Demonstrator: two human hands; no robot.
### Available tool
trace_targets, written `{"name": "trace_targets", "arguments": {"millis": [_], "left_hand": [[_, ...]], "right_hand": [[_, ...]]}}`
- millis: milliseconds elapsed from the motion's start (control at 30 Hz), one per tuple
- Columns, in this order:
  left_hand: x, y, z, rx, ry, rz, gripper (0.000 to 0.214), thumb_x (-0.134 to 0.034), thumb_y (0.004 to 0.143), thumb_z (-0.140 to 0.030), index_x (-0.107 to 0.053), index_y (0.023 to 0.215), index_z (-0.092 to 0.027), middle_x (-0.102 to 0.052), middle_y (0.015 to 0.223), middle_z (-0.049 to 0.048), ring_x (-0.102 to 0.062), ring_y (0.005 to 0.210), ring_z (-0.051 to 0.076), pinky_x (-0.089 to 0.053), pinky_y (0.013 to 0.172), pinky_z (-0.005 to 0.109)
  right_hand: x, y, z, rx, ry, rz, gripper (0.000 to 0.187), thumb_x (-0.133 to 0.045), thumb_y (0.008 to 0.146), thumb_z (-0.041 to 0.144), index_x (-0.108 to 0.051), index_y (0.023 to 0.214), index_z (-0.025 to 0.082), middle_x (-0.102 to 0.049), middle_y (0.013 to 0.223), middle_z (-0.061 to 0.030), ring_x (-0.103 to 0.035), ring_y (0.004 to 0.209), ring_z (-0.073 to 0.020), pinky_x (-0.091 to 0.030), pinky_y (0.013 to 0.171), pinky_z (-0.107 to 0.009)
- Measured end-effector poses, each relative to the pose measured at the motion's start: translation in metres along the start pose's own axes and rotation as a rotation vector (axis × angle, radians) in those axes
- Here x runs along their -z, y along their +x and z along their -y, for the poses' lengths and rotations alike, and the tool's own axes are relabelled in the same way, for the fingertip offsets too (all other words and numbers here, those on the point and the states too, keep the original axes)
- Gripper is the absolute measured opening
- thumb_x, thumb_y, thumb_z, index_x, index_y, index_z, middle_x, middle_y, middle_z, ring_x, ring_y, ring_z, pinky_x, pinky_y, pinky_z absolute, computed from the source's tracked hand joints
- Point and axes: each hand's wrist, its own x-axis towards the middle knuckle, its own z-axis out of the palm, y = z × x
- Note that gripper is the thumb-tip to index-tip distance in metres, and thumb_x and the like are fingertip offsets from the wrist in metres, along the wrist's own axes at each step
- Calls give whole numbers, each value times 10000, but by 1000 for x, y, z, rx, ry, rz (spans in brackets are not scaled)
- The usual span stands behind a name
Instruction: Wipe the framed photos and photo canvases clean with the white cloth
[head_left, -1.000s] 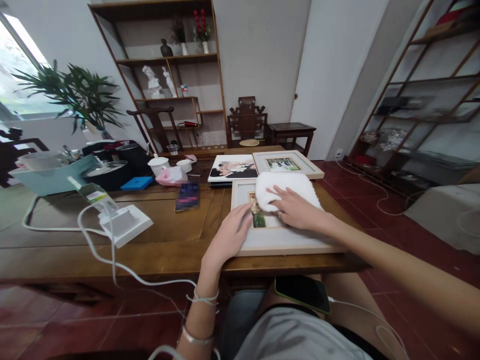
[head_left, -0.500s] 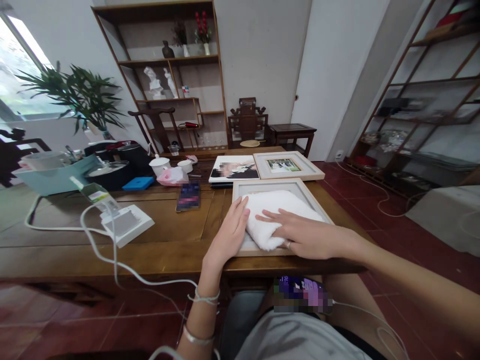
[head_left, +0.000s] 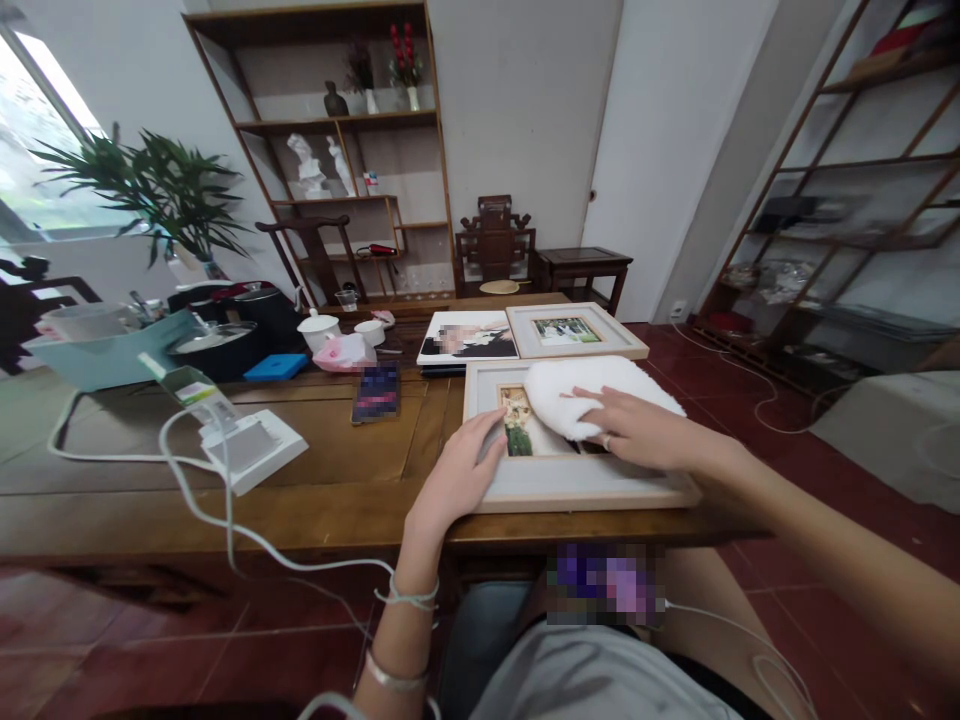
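A pale wooden picture frame (head_left: 570, 492) with a light mount lies flat near the table's front edge. Part of its picture (head_left: 516, 436) shows at the left of the mount, and the rest is covered. Over the frame's upper right part, my right hand (head_left: 634, 425) grips a fluffy white cloth (head_left: 600, 385), its fingers on top and its thumb hidden. My left hand (head_left: 466, 465) rests open along the frame's left side, fingers stretched out and apart from the cloth.
Behind lie a second framed picture (head_left: 637, 350) and a photo panel (head_left: 465, 345). A phone (head_left: 376, 390), a white device (head_left: 262, 450) with cables, a blue box (head_left: 276, 367) and a pink-and-white packet (head_left: 343, 352) are to the left. Another phone (head_left: 607, 585) rests on my lap.
My right hand has slid the white cloth right and away from me across the frame, baring part of the picture. My left hand has stayed nearly in place at the left side.
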Motion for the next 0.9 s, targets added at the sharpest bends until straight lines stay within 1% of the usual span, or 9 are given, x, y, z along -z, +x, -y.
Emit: {"name": "trace_targets", "arguments": {"millis": [100,167,233,300,400,500,633,800,900], "left_hand": [[0,0,0,5,2,0,368,-440,907,-246,-531,1260,-198,-545,1340,90,-493,1241,222,-348,1081,419],[0,0,0,10,4,2,370,-440,907,-248,-532,1261,-193,-543,1342,87,-488,1246,216,-343,1087,405],[0,0,1,10,5,5,373,-437,908,-247,-528,1264,-184,-541,1344,89,-484,1248,212,-338,1091,393],[0,0,1,1,4,7,373,-432,910,-239,-525,1265,-173,-539,1344,93,-481,1250,210,-334,1092,388],[0,1,1,-15,5,2,357,-431,910,-227,-537,1246,-169,-559,1317,97,-502,1222,215,-353,1074,391],[0,1,-1,-10,28,6,314,-436,905,-218,-592,1174,-170,-613,1224,102,-554,1143,227,-401,1024,392],[0,0,0,-29,31,14,304,-432,906,-204,-614,1148,-179,-625,1202,90,-556,1136,219,-402,1020,374],[0,1,1,-28,22,20,324,-433,909,-200,-592,1189,-167,-596,1269,86,-518,1194,203,-363,1062,367],[0,1,1,-14,21,20,339,-438,909,-210,-570,1217,-167,-583,1290,86,-511,1208,198,-360,1069,367]], "right_hand": [[0,21,-10,-108,-37,-127,355,-473,799,166,-619,1122,168,-544,1316,-137,-515,1164,-335,-414,946,-478],[4,36,-11,-174,-64,-230,435,-459,764,91,-583,1177,148,-579,1260,-152,-570,1072,-326,-449,887,-446],[7,51,-7,-174,-97,-342,537,-403,707,-12,-569,1195,135,-552,1296,-154,-538,1130,-317,-424,925,-439],[6,66,-1,-87,-130,-406,592,-362,667,-70,-580,1178,133,-452,1405,-136,-417,1271,-305,-356,1003,-465],[-5,82,14,140,-169,-329,557,-374,697,-75,-592,1155,158,-304,1505,-88,-216,1388,-280,-236,1076,-526],[-20,89,27,264,-154,-194,479,-395,780,-31,-568,1185,158,-341,1484,-111,-199,1396,-251,-234,1085,-506],[-24,85,29,209,-137,-102,484,-366,795,-42,-566,1194,145,-449,1405,-161,-268,1374,-243,-295,1048,-488],[-13,67,9,144,-200,-23,643,-339,669,-126,-575,1192,163,-463,1399,-142,-332,1345,-243,-329,1014,-456],[-8,54,-5,90,-189,-10,621,-397,646,-102,-615,1135,212,-506,1372,-97,-441,1268,-258,-361,972,-424]]}}
